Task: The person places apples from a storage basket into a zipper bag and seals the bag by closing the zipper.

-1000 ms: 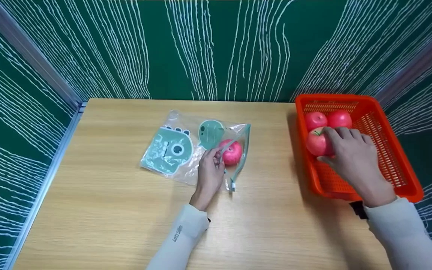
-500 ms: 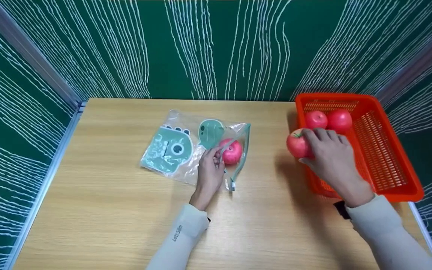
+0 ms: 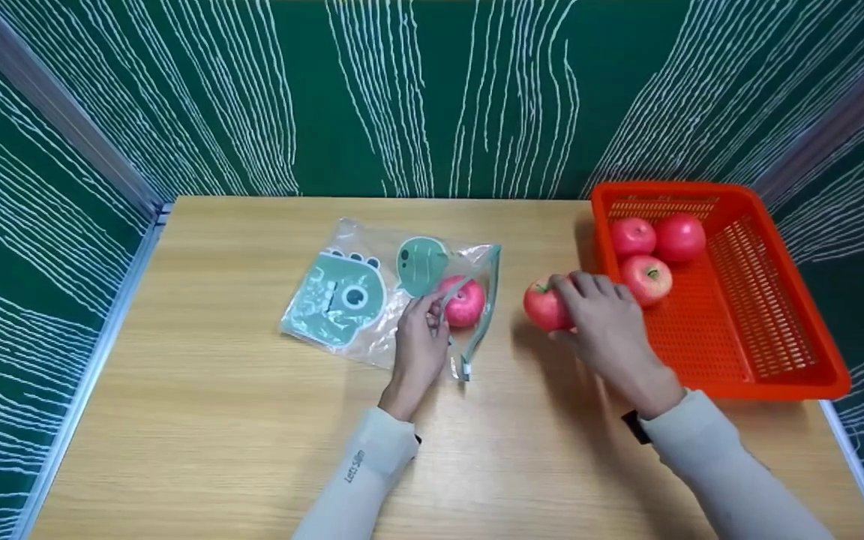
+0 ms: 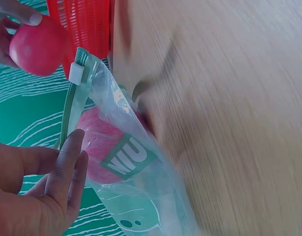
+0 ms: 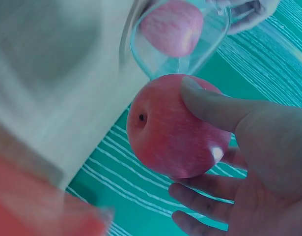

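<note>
My left hand pinches the edge of a clear zip bag printed with green cartoon figures. The bag lies on the table with its mouth held apart, facing right; a white slider sits at one end of the green zip strip. Inside, near the mouth, rests one apple. My right hand grips another red apple between thumb and fingers, above the table between the bag and the basket. In the right wrist view the bag's mouth opens just beyond the held apple.
An orange-red plastic basket stands at the right of the wooden table. Three apples lie in its back left part, among them a paler one with a green stem. Green walls with white wavy lines rise behind and at both sides.
My right hand has lifted an apple out of the basket and carried it left towards the bag, uncovering another apple in the basket. The left hand and the bag have stayed put.
</note>
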`<state>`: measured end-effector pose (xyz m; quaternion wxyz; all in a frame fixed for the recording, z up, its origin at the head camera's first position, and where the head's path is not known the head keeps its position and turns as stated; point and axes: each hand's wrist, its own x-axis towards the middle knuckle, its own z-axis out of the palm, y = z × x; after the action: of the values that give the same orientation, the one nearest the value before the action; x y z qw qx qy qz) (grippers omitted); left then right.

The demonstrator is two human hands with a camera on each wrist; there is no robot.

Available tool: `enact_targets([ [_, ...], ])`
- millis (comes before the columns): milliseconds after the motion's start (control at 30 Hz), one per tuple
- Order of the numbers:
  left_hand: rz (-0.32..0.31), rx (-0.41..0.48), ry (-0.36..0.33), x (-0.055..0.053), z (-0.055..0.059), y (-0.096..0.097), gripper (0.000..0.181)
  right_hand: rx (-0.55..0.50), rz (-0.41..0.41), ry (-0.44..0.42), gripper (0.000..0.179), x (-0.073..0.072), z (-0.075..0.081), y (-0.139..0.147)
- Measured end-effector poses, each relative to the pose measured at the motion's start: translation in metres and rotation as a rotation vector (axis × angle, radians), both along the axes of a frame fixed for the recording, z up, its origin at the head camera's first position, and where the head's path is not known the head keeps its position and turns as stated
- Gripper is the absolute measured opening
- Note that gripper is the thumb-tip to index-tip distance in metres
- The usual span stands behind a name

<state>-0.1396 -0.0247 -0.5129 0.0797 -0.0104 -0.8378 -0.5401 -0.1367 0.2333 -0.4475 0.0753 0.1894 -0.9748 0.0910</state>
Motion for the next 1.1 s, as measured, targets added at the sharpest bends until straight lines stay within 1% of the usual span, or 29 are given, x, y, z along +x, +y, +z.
enact_targets([
  [167,0.000,0.011,-0.001,0.000,0.001,0.000,0.043,0.002,0.000,-0.035,0.081,-0.001,-0.009,-0.014],
  [467,0.009,0.013,-0.019,0.000,0.002,0.001,0.043,-0.014,-0.009,-0.045,0.080,-0.003,-0.025,-0.034],
  [700,0.007,0.004,0.008,0.000,0.001,0.002,0.040,-0.017,-0.015,-0.020,0.081,-0.005,-0.038,-0.042],
  [900,0.007,-0.005,-0.014,0.000,0.002,0.002,0.041,-0.036,-0.020,-0.050,0.078,-0.005,-0.045,-0.049],
  [1100,0.006,-0.007,-0.025,0.001,0.003,0.003,0.041,-0.095,-0.030,-0.073,0.077,-0.005,-0.051,-0.056],
])
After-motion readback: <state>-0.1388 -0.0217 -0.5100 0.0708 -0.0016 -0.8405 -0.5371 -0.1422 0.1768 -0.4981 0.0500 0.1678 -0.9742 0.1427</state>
